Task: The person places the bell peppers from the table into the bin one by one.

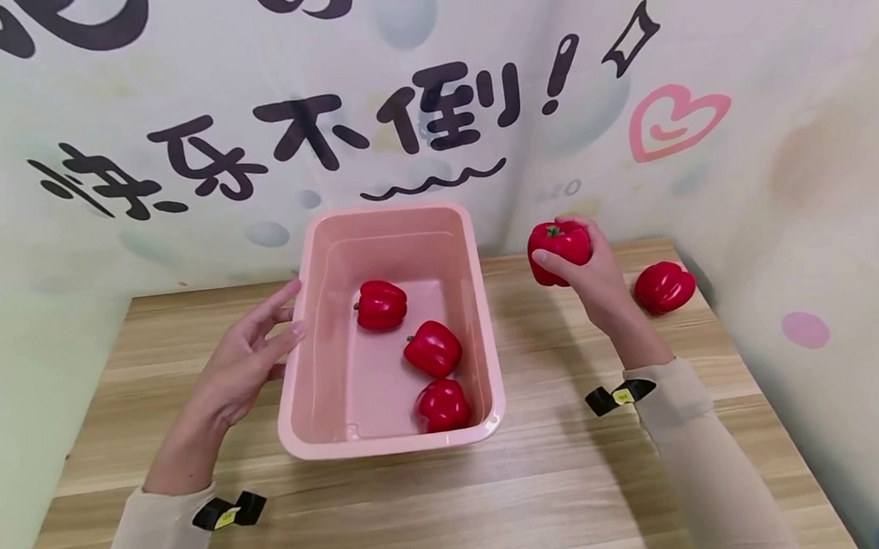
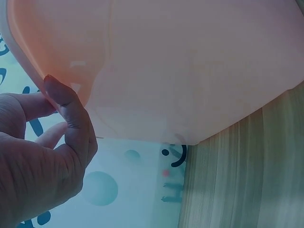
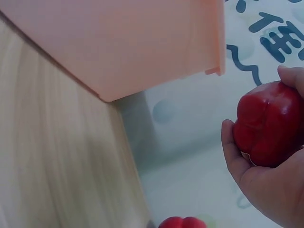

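Observation:
A pink plastic bin (image 1: 317, 397) stands on the table with three red bell peppers in it: one toward the back (image 1: 381, 306), one at mid-right (image 1: 433, 349) and one in the front right corner (image 1: 443, 405). My left hand (image 1: 243, 363) is at the bin's left side, fingertips and thumb tip right at the rim. In the left wrist view, the fingers (image 2: 78, 123) lie against the bin's edge. My right hand (image 1: 599, 274) grips another red bell pepper (image 1: 557, 247), held above the table right of the bin, green stem up. Its fingers and thumb wrap the pepper (image 3: 268, 123).
One more red bell pepper (image 1: 664, 287) lies at the table's right edge, beyond the right wrist. The wood-grain table (image 1: 422, 516) ends at the back against a white printed sheet (image 1: 213, 87) with black lettering. Similar printed sheeting (image 1: 818, 230) rises on the right.

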`<state>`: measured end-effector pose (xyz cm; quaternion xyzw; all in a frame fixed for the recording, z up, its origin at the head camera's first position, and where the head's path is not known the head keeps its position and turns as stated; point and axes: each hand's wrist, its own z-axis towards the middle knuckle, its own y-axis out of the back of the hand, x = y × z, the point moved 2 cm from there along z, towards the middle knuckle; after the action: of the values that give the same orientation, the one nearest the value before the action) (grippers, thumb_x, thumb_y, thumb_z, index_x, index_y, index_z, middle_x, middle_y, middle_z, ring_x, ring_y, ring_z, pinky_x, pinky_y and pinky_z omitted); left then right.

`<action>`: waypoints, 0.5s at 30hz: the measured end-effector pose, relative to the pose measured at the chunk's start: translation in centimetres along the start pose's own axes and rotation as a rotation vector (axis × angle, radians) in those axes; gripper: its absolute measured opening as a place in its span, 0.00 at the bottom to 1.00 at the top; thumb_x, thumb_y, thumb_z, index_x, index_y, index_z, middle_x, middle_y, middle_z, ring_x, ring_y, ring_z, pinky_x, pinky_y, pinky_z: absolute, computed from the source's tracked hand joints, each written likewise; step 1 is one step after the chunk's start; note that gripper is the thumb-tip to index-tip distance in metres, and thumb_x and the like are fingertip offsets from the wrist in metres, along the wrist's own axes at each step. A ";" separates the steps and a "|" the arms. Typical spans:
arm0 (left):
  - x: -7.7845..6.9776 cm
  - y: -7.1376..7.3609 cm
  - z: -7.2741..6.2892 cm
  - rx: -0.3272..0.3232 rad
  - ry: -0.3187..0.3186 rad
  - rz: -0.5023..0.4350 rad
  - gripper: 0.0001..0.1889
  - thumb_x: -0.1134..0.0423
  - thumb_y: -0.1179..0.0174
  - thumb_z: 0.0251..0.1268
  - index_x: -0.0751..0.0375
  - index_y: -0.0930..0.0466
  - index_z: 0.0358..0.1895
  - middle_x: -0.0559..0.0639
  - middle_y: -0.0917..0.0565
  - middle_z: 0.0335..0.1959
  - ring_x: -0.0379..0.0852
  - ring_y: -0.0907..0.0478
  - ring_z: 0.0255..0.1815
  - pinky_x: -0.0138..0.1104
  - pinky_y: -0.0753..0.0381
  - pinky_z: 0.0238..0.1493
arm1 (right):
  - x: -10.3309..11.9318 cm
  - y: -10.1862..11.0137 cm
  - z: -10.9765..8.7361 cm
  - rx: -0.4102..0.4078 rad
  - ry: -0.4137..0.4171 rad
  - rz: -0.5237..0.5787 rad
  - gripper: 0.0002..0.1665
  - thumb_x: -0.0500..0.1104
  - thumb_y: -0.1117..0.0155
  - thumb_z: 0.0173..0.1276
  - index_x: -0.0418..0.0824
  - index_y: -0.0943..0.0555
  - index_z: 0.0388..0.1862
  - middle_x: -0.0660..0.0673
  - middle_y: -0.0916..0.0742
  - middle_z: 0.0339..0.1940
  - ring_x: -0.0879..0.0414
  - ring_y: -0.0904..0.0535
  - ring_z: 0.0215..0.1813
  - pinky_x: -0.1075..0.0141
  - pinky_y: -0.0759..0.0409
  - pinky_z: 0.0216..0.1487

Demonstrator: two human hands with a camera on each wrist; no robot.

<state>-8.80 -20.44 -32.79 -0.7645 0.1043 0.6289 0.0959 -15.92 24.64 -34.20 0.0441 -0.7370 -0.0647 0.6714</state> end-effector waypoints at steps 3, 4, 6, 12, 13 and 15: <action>0.0 0.1 -0.1 -0.002 0.002 -0.003 0.38 0.65 0.43 0.82 0.53 0.49 0.87 0.49 0.28 0.59 0.38 0.14 0.46 0.36 0.07 0.39 | 0.7 -0.2 0.0 0.017 0.013 0.007 0.38 0.45 0.26 0.69 0.54 0.34 0.73 0.47 0.27 0.73 0.49 0.33 0.73 0.72 0.13 0.50; 0.0 0.1 -0.1 -0.001 0.002 0.000 0.38 0.65 0.43 0.82 0.53 0.50 0.87 0.48 0.28 0.59 0.38 0.14 0.46 0.36 0.07 0.39 | 0.9 -0.3 0.1 0.023 0.019 0.009 0.38 0.44 0.25 0.69 0.53 0.34 0.73 0.46 0.27 0.73 0.48 0.33 0.73 0.71 0.13 0.50; 0.0 0.1 -0.1 0.000 0.002 -0.001 0.38 0.65 0.43 0.82 0.53 0.50 0.87 0.49 0.28 0.59 0.38 0.13 0.46 0.36 0.07 0.39 | 1.4 -0.6 0.1 0.030 0.026 0.009 0.38 0.43 0.25 0.68 0.53 0.33 0.73 0.46 0.27 0.74 0.48 0.33 0.74 0.71 0.12 0.50; -0.1 0.2 -0.1 0.004 0.002 -0.002 0.37 0.65 0.43 0.82 0.54 0.49 0.87 0.49 0.27 0.60 0.37 0.13 0.46 0.36 0.07 0.39 | 2.9 -1.9 0.4 0.065 0.044 0.011 0.39 0.40 0.25 0.67 0.53 0.32 0.72 0.45 0.27 0.75 0.48 0.32 0.74 0.70 0.11 0.50; -0.1 0.2 -0.1 0.004 0.002 -0.003 0.37 0.65 0.43 0.82 0.54 0.49 0.87 0.49 0.28 0.60 0.37 0.13 0.46 0.36 0.07 0.39 | 3.1 -2.1 0.5 0.070 0.052 0.014 0.39 0.39 0.25 0.67 0.53 0.32 0.72 0.45 0.27 0.74 0.48 0.32 0.74 0.70 0.11 0.50; 0.0 0.2 -0.1 0.003 0.006 -0.002 0.38 0.65 0.43 0.82 0.53 0.49 0.87 0.50 0.28 0.60 0.37 0.13 0.46 0.36 0.07 0.39 | 3.6 -2.5 0.6 0.080 0.066 0.013 0.39 0.39 0.24 0.66 0.53 0.32 0.72 0.45 0.27 0.74 0.48 0.32 0.75 0.69 0.11 0.50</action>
<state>-8.80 -20.62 -32.76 -0.7664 0.1045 0.6263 0.0973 -16.88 21.59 -31.10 0.0682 -0.7168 -0.0292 0.6933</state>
